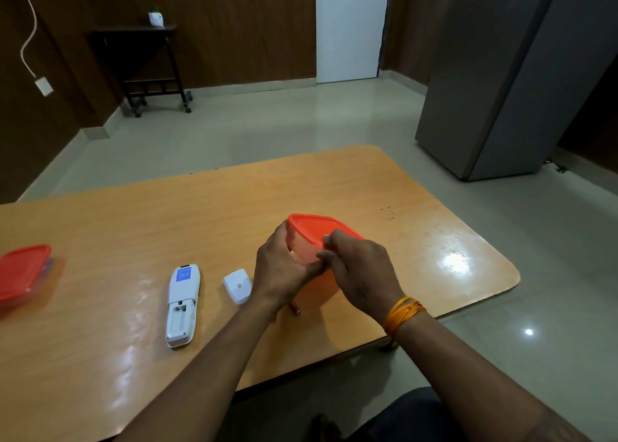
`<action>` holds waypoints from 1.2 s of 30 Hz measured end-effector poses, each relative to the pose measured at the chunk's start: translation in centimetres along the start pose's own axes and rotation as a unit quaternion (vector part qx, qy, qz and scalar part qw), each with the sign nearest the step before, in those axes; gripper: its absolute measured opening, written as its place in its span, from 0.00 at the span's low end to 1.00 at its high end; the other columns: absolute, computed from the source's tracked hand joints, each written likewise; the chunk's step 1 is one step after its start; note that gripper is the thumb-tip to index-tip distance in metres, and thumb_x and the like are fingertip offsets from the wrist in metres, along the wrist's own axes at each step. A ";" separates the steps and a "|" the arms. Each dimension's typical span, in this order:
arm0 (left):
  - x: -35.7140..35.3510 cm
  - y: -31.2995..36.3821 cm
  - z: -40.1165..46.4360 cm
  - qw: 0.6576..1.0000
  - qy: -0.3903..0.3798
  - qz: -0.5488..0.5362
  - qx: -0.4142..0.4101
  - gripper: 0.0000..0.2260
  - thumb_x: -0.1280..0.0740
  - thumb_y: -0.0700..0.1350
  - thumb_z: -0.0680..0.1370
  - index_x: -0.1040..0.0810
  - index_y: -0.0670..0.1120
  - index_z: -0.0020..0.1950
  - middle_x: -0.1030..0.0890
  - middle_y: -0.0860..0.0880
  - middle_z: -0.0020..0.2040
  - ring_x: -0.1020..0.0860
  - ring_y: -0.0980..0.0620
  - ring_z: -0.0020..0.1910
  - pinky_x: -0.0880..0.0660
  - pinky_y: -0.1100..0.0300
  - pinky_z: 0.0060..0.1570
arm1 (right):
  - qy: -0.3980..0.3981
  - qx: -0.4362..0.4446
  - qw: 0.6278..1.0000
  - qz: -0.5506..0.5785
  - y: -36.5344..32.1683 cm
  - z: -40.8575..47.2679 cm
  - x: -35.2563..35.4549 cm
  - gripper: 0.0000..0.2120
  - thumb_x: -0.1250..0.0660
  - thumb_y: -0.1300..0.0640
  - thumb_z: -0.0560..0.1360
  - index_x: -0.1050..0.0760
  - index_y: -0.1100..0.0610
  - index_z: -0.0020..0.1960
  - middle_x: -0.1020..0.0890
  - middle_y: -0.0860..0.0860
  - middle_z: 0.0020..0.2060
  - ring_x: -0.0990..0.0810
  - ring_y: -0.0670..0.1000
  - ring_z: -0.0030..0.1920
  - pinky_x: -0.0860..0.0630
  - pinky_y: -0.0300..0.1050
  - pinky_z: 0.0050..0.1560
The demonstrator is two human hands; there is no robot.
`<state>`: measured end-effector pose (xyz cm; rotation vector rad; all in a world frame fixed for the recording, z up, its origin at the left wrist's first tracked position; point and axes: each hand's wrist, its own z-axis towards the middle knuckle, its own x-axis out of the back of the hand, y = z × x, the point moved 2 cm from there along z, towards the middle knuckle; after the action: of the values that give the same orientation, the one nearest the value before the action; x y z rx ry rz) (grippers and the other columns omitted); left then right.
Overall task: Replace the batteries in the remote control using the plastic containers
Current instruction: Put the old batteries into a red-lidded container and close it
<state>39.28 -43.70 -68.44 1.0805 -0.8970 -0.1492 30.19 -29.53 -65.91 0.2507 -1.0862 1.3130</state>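
So the person's got a clear plastic container with an orange-red snap-on lid (314, 237) lifted a bit above the light wooden table (133, 214), tilted toward them. Left hand (281, 267) is wrapped around the near-left side of the tub, fingers curled on the wall. Right hand (361, 271) has its fingertips pinching at the lid's near rim, thumb tucked under the edge as far as I can tell. Looks to me like they're about to pop the lid, or press it back on; can't really say which from here.

If it's opening: I'd keep the left hand firm on the body and peel from one corner instead of yanking the whole edge, and level the tub first, since whatever's inside could spill out when it gives. Can't see the contents at all.

The white remote control (183, 302) is lying face down on the table to the left of the hands, battery bay open and looking empty. Its small white battery cover (238, 285) sits just beside it, between the remote and the left wrist. There's a small reddish cylinder, maybe a battery (295, 308), poking out under the hands, hard to tell.

Room-wise: a second orange-lidded container (21, 276) is well off at the left edge of the table. The hands are working near the table's front edge, so anything dropped could roll off toward the lap. Plenty of open tabletop behind and to the right, I'd set the lid down there.
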 end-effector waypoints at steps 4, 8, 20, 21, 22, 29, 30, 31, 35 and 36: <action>0.4 0.2 0.3 1.000 -0.005 0.001 -0.019 0.52 0.20 0.68 0.61 0.34 0.52 0.80 0.22 0.51 0.71 0.22 0.49 0.67 0.20 0.51 0.62 | 0.024 -0.004 1.000 0.013 0.3 0.2 0.1 0.11 0.34 0.46 0.81 0.23 0.55 0.50 0.13 0.55 0.41 0.16 0.60 0.38 0.20 0.52 0.34; 0.6 0.7 0.5 0.999 -0.006 0.003 -0.033 0.52 0.18 0.65 0.62 0.34 0.50 0.80 0.22 0.50 0.71 0.22 0.49 0.68 0.20 0.55 0.62 | 0.016 -0.015 0.999 0.025 0.6 0.3 0.3 0.10 0.31 0.49 0.81 0.22 0.55 0.52 0.12 0.56 0.44 0.14 0.58 0.41 0.17 0.53 0.37; 1.1 -1.0 0.7 1.000 0.005 0.009 -0.012 0.51 0.16 0.61 0.63 0.35 0.51 0.81 0.24 0.49 0.73 0.23 0.46 0.70 0.22 0.55 0.61 | 0.013 0.016 1.000 0.015 0.5 1.4 -0.4 0.12 0.34 0.49 0.83 0.22 0.56 0.60 0.13 0.54 0.49 0.15 0.57 0.45 0.17 0.54 0.41; 1.2 -1.1 0.8 1.000 0.003 0.010 -0.012 0.51 0.16 0.61 0.63 0.35 0.50 0.80 0.23 0.49 0.73 0.23 0.47 0.69 0.21 0.54 0.62 | 0.018 0.020 1.000 0.003 0.9 1.0 -0.8 0.12 0.33 0.52 0.83 0.22 0.57 0.62 0.13 0.55 0.53 0.14 0.57 0.48 0.16 0.54 0.44; 1.4 -1.3 0.9 1.000 0.000 0.010 -0.011 0.51 0.16 0.61 0.62 0.34 0.50 0.80 0.23 0.50 0.72 0.23 0.47 0.69 0.21 0.54 0.63 | 0.020 0.017 1.000 -0.008 1.4 0.7 -1.1 0.12 0.33 0.54 0.83 0.22 0.57 0.64 0.14 0.56 0.55 0.14 0.58 0.50 0.15 0.54 0.47; 2.1 -1.8 1.7 1.000 -0.022 0.006 0.003 0.51 0.14 0.59 0.60 0.32 0.50 0.78 0.21 0.52 0.68 0.22 0.52 0.64 0.21 0.58 0.59 | 0.026 0.019 0.998 -0.044 2.4 1.3 -1.8 0.09 0.36 0.57 0.84 0.21 0.60 0.60 0.14 0.58 0.45 0.15 0.60 0.39 0.17 0.56 0.37; 2.2 -1.7 1.8 1.000 -0.026 0.006 0.007 0.51 0.14 0.59 0.60 0.32 0.50 0.78 0.21 0.52 0.68 0.23 0.52 0.64 0.22 0.58 0.59 | 0.034 0.014 0.998 -0.045 2.5 1.7 -1.7 0.09 0.36 0.57 0.84 0.21 0.60 0.58 0.14 0.57 0.42 0.17 0.60 0.36 0.19 0.55 0.34; 2.3 -1.6 1.9 0.999 -0.030 0.006 0.009 0.50 0.14 0.59 0.60 0.32 0.50 0.78 0.21 0.53 0.67 0.23 0.52 0.63 0.22 0.59 0.58 | 0.043 0.004 0.998 -0.041 2.6 2.1 -1.5 0.08 0.36 0.56 0.84 0.22 0.60 0.56 0.15 0.57 0.40 0.19 0.60 0.34 0.21 0.53 0.32; 2.8 -2.3 1.5 0.998 -0.051 0.004 0.019 0.49 0.14 0.55 0.61 0.32 0.51 0.78 0.25 0.60 0.62 0.25 0.58 0.61 0.26 0.63 0.56 | 0.091 -0.051 0.994 0.014 3.9 3.0 -0.6 0.10 0.37 0.56 0.86 0.22 0.62 0.54 0.16 0.58 0.38 0.21 0.59 0.31 0.25 0.49 0.29; 2.8 -2.6 1.4 0.998 -0.057 0.010 0.025 0.49 0.14 0.55 0.62 0.32 0.50 0.78 0.26 0.60 0.62 0.26 0.58 0.61 0.26 0.63 0.57 | 0.100 -0.065 0.993 0.023 4.2 3.3 -0.5 0.10 0.37 0.56 0.86 0.22 0.62 0.54 0.16 0.58 0.38 0.22 0.58 0.30 0.25 0.49 0.29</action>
<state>40.90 -47.37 -68.73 1.1172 -1.0175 -0.1740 24.99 -30.84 -66.30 -0.0031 -1.0070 1.2731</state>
